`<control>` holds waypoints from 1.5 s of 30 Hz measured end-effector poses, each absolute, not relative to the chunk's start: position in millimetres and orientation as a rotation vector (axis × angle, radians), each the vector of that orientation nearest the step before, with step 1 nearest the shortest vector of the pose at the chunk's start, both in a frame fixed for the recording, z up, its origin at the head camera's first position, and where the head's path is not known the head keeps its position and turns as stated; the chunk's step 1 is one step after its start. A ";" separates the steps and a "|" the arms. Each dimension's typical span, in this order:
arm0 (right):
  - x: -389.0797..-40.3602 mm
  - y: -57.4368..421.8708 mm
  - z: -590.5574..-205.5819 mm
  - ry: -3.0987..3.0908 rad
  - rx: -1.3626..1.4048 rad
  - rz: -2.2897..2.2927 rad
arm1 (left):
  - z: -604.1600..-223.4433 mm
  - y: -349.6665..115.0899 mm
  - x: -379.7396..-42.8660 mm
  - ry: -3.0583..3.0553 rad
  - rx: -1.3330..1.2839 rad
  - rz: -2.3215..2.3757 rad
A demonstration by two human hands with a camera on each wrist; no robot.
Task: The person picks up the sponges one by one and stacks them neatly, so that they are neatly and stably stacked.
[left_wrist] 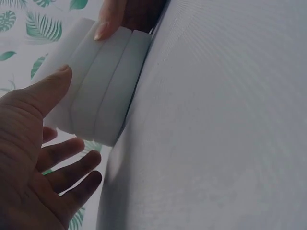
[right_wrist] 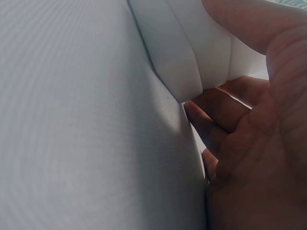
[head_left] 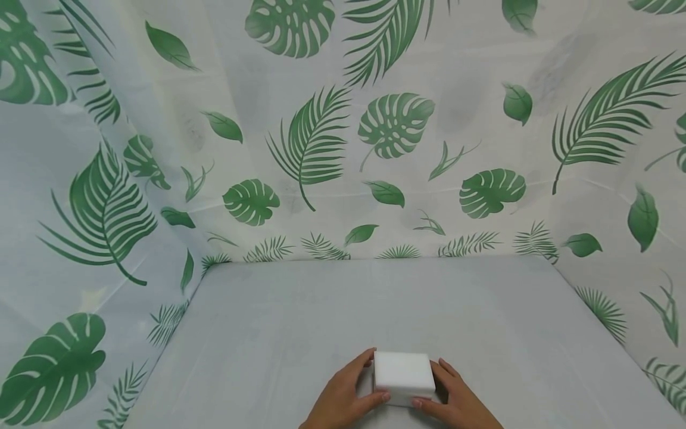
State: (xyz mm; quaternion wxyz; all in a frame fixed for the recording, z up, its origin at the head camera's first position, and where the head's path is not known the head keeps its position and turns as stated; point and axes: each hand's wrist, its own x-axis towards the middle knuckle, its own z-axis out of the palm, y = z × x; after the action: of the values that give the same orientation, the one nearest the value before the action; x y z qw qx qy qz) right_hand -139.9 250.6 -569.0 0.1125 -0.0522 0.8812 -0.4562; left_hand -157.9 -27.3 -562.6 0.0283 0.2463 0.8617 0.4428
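A stack of white sponge-like blocks [head_left: 404,370] sits on the light grey tabletop near its front edge. In the left wrist view the seams between the stacked blocks [left_wrist: 102,86] show, with rounded edges. My left hand [head_left: 343,390] holds the stack's left side, thumb on the near face and index finger toward the back corner; its other fingers [left_wrist: 72,165] hang off the blocks. From the right, my right hand [head_left: 455,393] grips the stack, its thumb on the near face and its fingers [right_wrist: 220,110] along the right side. The stack's underside is hidden.
The grey tabletop [head_left: 375,304] stretches away behind the stack. White cloth walls [head_left: 332,179] printed with green leaves stand at the back, left and right of it.
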 end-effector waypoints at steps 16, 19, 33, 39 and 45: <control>-141.7 247.9 -562.8 2.576 -0.141 -1.335 | -568.8 -26.2 -158.1 2.557 0.774 1.483; -141.2 247.3 -562.6 2.584 -0.143 -1.335 | -570.3 -26.1 -158.5 2.541 0.784 1.506; -139.5 249.7 -567.7 2.582 -0.173 -1.382 | -575.1 -26.0 -160.1 2.435 0.723 1.571; -140.3 248.9 -566.0 2.574 -0.131 -1.368 | -574.8 -25.0 -159.7 2.416 0.684 1.589; -139.9 248.7 -565.5 2.550 -0.133 -1.376 | -571.8 -24.7 -159.0 2.393 0.622 1.576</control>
State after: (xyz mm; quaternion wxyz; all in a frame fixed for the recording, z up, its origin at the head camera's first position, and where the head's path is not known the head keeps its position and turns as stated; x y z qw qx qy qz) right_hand -139.9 248.7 -565.5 0.1201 -0.0456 0.8727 -0.4711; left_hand -159.0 -24.7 -571.8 0.1044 0.2108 0.8118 0.5345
